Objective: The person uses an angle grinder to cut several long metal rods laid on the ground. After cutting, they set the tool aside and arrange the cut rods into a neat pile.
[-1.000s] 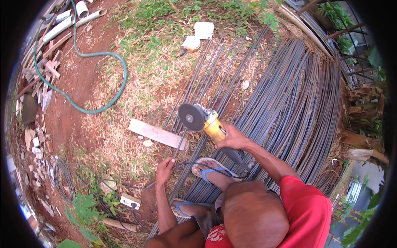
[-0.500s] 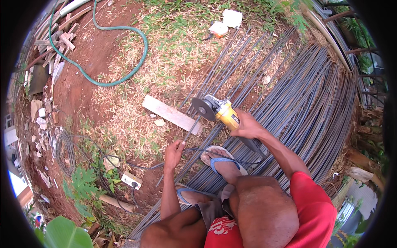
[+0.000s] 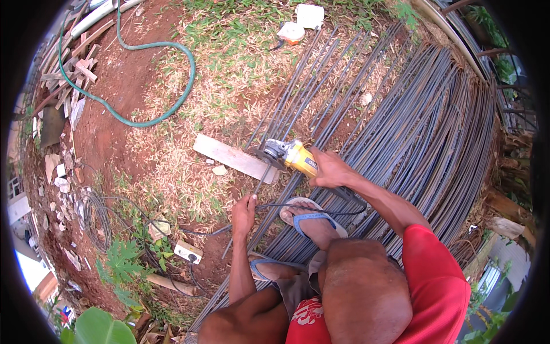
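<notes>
A yellow and grey angle grinder is gripped around its body by my right hand. Its dark cutting disc sits over the right end of a pale wooden board, at a thin steel rod crossing that end. Whether the disc touches the rod I cannot tell. My left hand is closed on the rod, nearer to me than the board. The grinder's black cord loops over my sandalled foot and runs left past my left hand.
A wide bed of long steel rods lies to the right and under my feet. At left are an extension socket, coiled wire, a green hose and a wood pile. An orange-white object lies at the far side.
My right hand has brought the grinder down and left, tilting its disc flatter over the board and rod. My left hand keeps its hold on the rod. The whole view has shifted slightly.
</notes>
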The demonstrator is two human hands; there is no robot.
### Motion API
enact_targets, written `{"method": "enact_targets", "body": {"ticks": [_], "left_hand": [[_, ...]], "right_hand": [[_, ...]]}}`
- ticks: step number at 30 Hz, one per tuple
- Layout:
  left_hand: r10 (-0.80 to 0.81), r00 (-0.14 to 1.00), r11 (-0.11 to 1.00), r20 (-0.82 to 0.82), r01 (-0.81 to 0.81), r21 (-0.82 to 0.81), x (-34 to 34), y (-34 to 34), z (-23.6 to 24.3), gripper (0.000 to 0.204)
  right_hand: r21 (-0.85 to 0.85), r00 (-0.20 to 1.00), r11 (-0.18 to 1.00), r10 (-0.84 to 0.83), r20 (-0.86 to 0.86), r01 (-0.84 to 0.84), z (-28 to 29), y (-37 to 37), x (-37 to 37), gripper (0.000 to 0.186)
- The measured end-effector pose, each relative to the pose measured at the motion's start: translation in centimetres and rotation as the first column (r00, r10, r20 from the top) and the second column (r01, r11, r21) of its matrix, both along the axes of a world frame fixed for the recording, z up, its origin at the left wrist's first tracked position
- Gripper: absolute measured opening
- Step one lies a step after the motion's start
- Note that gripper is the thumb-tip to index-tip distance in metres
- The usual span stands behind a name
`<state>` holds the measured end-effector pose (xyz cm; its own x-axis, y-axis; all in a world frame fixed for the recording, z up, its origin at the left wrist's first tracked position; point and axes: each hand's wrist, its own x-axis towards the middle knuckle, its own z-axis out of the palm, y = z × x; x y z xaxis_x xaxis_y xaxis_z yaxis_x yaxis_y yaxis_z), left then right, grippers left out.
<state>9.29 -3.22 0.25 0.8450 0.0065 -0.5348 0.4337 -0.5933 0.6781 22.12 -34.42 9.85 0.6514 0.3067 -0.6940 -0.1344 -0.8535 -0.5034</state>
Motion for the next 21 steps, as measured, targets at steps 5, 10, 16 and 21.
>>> {"method": "enact_targets", "body": {"ticks": [5, 10, 16, 21], "left_hand": [[-0.009, 0.999, 1.000, -0.041, 0.010, 0.013, 0.2, 0.1, 0.1, 0.043], [-0.018, 1.000, 1.000, 0.004, 0.018, -0.013, 0.0, -0.1, -0.3, 0.046], [-0.001, 0.999, 0.999, -0.047, -0.001, -0.036, -0.2, -0.2, -0.4, 0.049], [0.005, 1.000, 1.000, -0.014, -0.005, -0.026, -0.4, -0.3, -0.4, 0.047]], "right_hand": [[0.016, 1.000, 1.000, 0.012, -0.013, -0.011, -0.7, -0.2, 0.0, 0.076], [0.046, 0.993, 0.999, 0.003, 0.116, -0.008, -1.1, -0.4, -0.8, 0.071], [0.054, 0.999, 0.998, -0.022, 0.029, 0.021, -1.3, -0.8, -0.9, 0.072], [0.017, 0.999, 0.999, -0.038, -0.018, 0.038, -0.4, -0.3, -0.5, 0.076]]}}
